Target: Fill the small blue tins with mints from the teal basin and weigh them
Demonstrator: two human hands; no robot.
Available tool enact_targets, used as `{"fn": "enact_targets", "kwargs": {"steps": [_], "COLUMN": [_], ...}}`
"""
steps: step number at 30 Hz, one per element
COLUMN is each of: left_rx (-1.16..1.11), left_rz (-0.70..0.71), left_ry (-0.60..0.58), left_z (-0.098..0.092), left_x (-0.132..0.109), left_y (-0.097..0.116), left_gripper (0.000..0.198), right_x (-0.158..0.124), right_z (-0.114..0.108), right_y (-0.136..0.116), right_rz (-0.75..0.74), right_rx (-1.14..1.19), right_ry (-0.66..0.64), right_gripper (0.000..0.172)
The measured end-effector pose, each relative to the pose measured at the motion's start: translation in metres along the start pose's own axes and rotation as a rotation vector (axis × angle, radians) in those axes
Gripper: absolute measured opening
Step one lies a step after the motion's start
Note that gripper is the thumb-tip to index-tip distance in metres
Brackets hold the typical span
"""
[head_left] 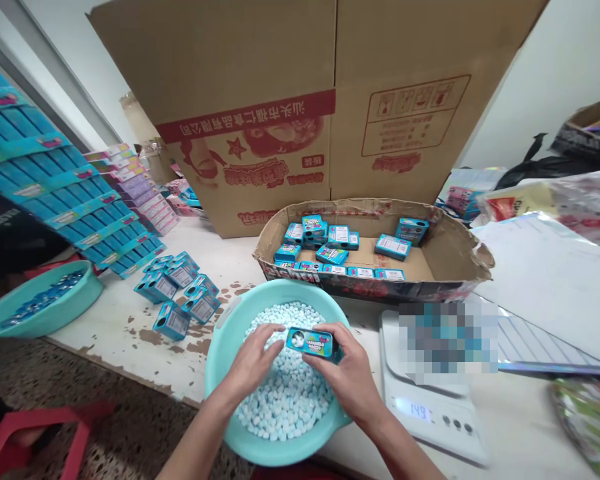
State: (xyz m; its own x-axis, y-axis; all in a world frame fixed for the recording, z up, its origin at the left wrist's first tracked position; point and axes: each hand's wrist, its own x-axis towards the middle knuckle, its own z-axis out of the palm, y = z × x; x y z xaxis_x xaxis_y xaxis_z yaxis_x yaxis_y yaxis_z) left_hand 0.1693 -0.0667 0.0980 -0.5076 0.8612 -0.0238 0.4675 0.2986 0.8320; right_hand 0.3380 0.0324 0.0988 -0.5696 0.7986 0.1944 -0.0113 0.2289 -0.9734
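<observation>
Both hands on it: the right hand (347, 373) pinches the small blue candy box (311, 341) at its right end, thumb and fingers closed on it, and the left hand (254, 360) closes fingertips on the left end. The box lies level, long axis left to right, printed face up, just above the white candies (290, 400) in the teal basin (225, 340). Beside it, a white digital scale (430, 413). Behind, a shallow cardboard tray (460, 257) of filled boxes. Loose boxes (180, 293) lie left on the worn white tabletop (130, 327), an upright carton (280, 100) beyond.
</observation>
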Motion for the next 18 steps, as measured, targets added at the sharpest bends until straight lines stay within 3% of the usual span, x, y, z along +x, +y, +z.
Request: {"fn": "enact_targets", "kwargs": {"steps": [3, 9, 11, 14, 16, 18], "left_rx": [0.235, 0.286, 0.238, 0.044, -0.158, -0.291], "left_rz": [0.079, 0.055, 0.026, -0.046, -0.082, -0.015], "left_ry": [-0.033, -0.082, -0.070, 0.049, 0.148, 0.220], "left_z": [-0.001, 0.005, 0.008, 0.012, 0.014, 0.016], "left_x": [-0.007, -0.006, -0.003, -0.001, -0.002, -0.005], "left_y": [-0.013, -0.018, -0.018, -0.010, 0.004, 0.021], "left_gripper": [0.032, 0.035, 0.037, 0.043, 0.048, 0.053], "right_x": [-0.001, -0.004, -0.007, -0.010, -0.012, -0.011], "right_z": [0.000, 0.001, -0.001, -0.004, -0.004, -0.002], "right_y": [-0.001, -0.006, -0.008, -0.011, -0.014, -0.017], "right_rz": [0.029, 0.089, 0.101, 0.108, 0.087, 0.043], "right_rx": [0.055, 0.148, 0.151, 0.140, 0.127, 0.103], "right_ry": [0.010, 0.027, 0.041, 0.076, 0.122, 0.162], "right_gripper": [0.029, 0.034, 0.036, 0.039, 0.040, 0.040]}}
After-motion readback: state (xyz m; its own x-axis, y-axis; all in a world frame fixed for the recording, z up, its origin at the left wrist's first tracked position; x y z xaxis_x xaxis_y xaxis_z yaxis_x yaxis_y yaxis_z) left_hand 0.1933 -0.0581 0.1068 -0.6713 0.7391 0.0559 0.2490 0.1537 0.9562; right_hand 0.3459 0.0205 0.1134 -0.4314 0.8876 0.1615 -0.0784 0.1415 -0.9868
